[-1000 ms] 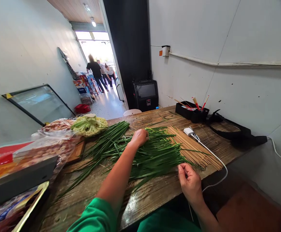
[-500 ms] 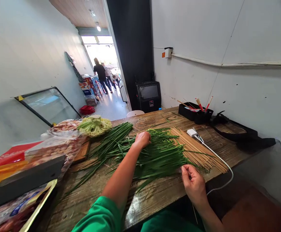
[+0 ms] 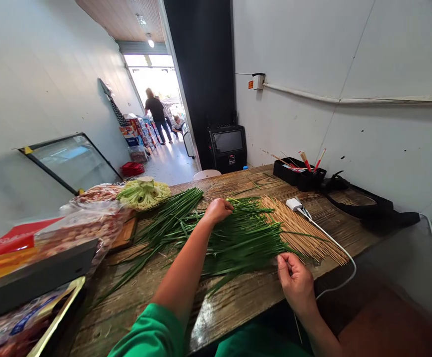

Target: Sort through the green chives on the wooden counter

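A wide pile of green chives [image 3: 234,238] lies across the wooden table [image 3: 238,302]. My left hand [image 3: 217,209] rests on the far part of the pile, fingers curled down into the stalks. My right hand [image 3: 293,280] sits at the table's near edge beside the cut ends of the chives, fingers pinched together; what it pinches is too thin to make out. A fan of bamboo skewers [image 3: 301,228] lies just right of the chives, close to my right hand.
A white charger with its cable [image 3: 293,204] lies on the skewers. A black tray of chopsticks [image 3: 299,173] and a black bag [image 3: 364,208] sit by the wall. Cauliflower [image 3: 143,192], bagged food [image 3: 82,225] and boxes stand at left. People stand in the far doorway.
My left hand has shifted slightly on the chives. My right hand stays pinched at the table edge. The view has moved a little.
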`<move>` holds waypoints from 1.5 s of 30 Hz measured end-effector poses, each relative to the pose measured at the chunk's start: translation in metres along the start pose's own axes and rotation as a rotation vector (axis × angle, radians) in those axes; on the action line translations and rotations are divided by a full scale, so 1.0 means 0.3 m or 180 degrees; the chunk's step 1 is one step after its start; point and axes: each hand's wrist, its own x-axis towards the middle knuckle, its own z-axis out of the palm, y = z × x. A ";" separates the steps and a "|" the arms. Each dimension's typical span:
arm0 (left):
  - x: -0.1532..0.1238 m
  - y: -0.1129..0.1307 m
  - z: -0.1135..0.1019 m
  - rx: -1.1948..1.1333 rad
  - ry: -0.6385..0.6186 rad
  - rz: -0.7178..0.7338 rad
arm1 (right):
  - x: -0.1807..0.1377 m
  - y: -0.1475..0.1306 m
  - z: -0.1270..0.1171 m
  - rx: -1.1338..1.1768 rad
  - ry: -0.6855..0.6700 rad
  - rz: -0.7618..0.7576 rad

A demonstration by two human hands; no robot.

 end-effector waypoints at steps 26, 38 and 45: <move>-0.088 0.162 -0.110 -0.0087 0.0206 0.0598 | -0.009 0.009 0.003 0.0038 -0.0124 0.0114; -0.091 0.257 0.050 -0.0431 -0.0162 0.0692 | -0.007 -0.001 0.001 0.0099 -0.0136 0.0140; -0.102 0.261 0.071 -0.0971 -0.0255 0.0808 | -0.007 -0.015 -0.003 0.0042 -0.0122 0.0173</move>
